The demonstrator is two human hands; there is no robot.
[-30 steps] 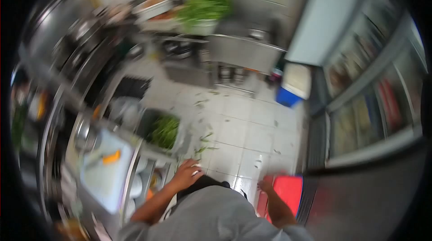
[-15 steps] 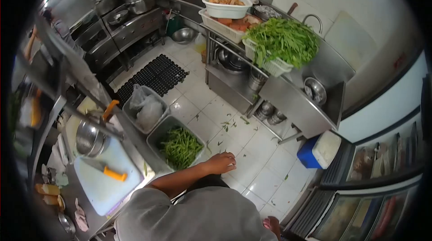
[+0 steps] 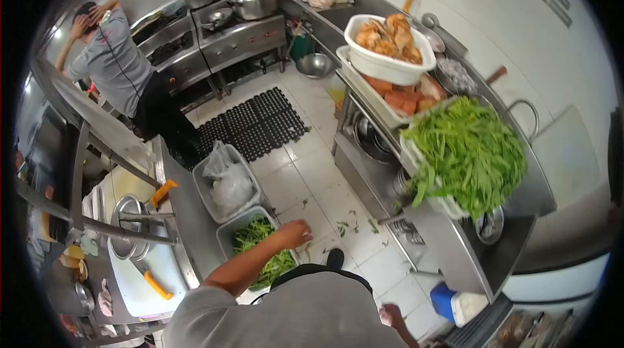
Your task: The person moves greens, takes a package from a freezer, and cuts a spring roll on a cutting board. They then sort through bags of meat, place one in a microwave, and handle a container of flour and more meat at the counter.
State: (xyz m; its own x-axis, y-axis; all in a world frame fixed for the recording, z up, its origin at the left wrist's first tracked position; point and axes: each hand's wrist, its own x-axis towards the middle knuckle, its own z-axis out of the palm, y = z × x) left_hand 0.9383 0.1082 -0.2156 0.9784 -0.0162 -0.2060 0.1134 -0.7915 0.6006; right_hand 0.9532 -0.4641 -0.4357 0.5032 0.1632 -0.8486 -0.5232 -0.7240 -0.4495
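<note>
Steel bench [image 3: 179, 218] runs along the left side, with a white cutting board [image 3: 140, 276] and an orange-handled knife [image 3: 158, 285] on it. Farther back, another person [image 3: 123, 65] stands by the stove. Just right of the bench, two bins sit on the floor. The near grey bin [image 3: 229, 233] is full of long green stems [image 3: 257, 231]. The stems lie mostly pointing away from the body, toward the black mat [image 3: 250, 124]. The left hand [image 3: 292, 233] hangs right over this bin, with the stems just below and to its left. Its fingers [image 3: 304, 226] are curled loosely and seem to hold nothing. The right hand [image 3: 392, 314] is low by the body, well apart from the bin; I cannot tell if it is open. On the right, a big basket of leafy greens [image 3: 468, 153] sits on another bench.
</note>
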